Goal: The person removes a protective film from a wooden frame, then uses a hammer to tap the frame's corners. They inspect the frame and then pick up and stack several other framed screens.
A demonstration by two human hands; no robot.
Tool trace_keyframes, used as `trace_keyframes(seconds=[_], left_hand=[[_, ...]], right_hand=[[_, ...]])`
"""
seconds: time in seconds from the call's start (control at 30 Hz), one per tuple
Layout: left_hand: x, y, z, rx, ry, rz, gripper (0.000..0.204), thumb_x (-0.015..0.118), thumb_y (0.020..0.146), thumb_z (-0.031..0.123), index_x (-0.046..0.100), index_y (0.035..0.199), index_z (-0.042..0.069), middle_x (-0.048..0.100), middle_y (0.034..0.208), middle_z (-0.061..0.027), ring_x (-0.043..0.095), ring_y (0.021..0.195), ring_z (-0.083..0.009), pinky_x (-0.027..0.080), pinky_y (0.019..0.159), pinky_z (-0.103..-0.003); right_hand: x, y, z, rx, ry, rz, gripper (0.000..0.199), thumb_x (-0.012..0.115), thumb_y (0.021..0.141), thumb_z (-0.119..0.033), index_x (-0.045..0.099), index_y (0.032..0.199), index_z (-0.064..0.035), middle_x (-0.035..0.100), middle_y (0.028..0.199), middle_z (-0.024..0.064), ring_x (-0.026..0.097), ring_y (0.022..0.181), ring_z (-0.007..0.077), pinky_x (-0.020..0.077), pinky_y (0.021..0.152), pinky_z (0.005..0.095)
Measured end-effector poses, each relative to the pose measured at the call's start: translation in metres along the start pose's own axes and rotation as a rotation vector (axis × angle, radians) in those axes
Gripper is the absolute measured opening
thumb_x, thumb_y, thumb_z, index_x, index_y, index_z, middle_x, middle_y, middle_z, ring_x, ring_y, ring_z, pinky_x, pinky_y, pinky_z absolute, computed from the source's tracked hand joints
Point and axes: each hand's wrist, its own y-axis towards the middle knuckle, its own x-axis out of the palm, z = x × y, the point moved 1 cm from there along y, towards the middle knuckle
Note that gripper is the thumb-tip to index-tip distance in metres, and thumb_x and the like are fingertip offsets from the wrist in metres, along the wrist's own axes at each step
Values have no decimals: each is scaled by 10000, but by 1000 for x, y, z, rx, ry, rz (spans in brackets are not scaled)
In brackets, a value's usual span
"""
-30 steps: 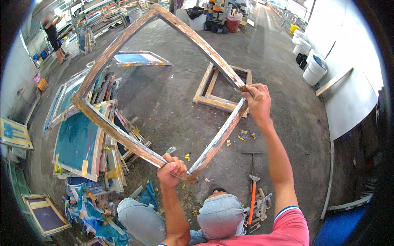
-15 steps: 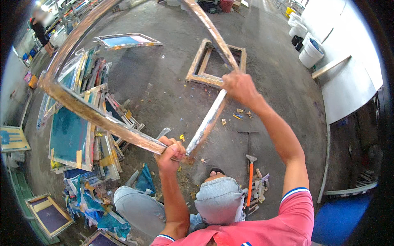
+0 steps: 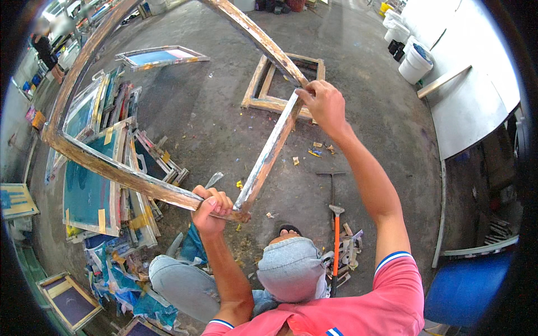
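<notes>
A large, worn wooden frame (image 3: pixel 134 178) with no mesh in it is raised in front of me, tilted, its far corner cut off at the top of the view. My left hand (image 3: pixel 213 210) is closed around the near bar, close to the near corner. With bent fingers, my right hand (image 3: pixel 326 106) grips the corner at the right end of the short bar; its fingertips press on the wood. Behind that corner, smaller bare wooden frames (image 3: pixel 255 103) lie stacked on the floor.
On the left stand stacked screen frames (image 3: pixel 89 190) with green mesh, beside a heap of torn mesh scraps (image 3: pixel 115 274). An orange-handled scraper (image 3: pixel 336 241) and wood scraps (image 3: pixel 350 252) lie by my knee. White buckets (image 3: pixel 416 63) line the right wall; a person (image 3: pixel 45 47) stands far left.
The frame has shifted slightly left in view along with both hands. My right hand has gone from a fist around the bar to a fingertip grip at its corner.
</notes>
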Motion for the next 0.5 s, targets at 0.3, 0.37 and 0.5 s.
trace_keyframes(seconds=[0.3,0.37,0.5], left_hand=[[8,-3,-1,15,151,30,212,559,826,48,365,745,79,400,565,-64,399,467,-171,386,453,-348],[9,-3,-6,-26,155,46,210,572,809,36,381,731,74,410,556,-70,411,463,-179,386,449,-355],[8,-8,-10,-59,102,100,189,579,761,-7,413,707,65,480,585,-95,477,496,-169,393,464,-316]], right_hand=[[4,38,-4,-143,-510,-511,190,590,818,-170,728,869,-49,712,868,169,709,814,324,570,682,417],[8,32,-2,-98,-481,-507,195,567,803,-126,731,852,-32,709,865,187,707,827,335,568,703,433],[17,28,-4,-22,-396,-528,214,567,801,-147,730,828,-11,705,865,210,699,826,359,557,745,462]])
